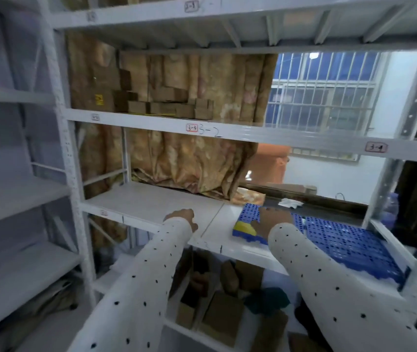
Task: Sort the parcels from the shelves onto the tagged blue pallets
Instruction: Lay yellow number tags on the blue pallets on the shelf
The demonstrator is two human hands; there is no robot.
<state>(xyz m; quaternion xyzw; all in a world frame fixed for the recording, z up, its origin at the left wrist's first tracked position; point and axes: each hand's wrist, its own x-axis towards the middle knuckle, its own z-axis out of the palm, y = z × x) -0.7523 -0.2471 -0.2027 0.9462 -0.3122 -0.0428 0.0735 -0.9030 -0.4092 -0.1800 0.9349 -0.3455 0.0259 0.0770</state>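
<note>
A blue perforated pallet (339, 240) lies on the white shelf (151, 201) at waist height, with a yellow tag (245, 227) on its near left corner. My right hand (272, 221) rests flat on the pallet's left part, fingers spread. My left hand (183, 218) hovers over the bare shelf to the left, fingers loosely curled, holding nothing. Several brown cardboard parcels (166, 104) are stacked on the shelf above, marked 3-2. More brown parcels (217, 313) lie on the level below.
White metal shelving (60, 118) fills the view, with uprights left and right. A brown patterned curtain (192, 163) hangs behind the shelves. A barred window (321, 95) shows at the right. A dark green cloth (268, 301) lies among the lower boxes.
</note>
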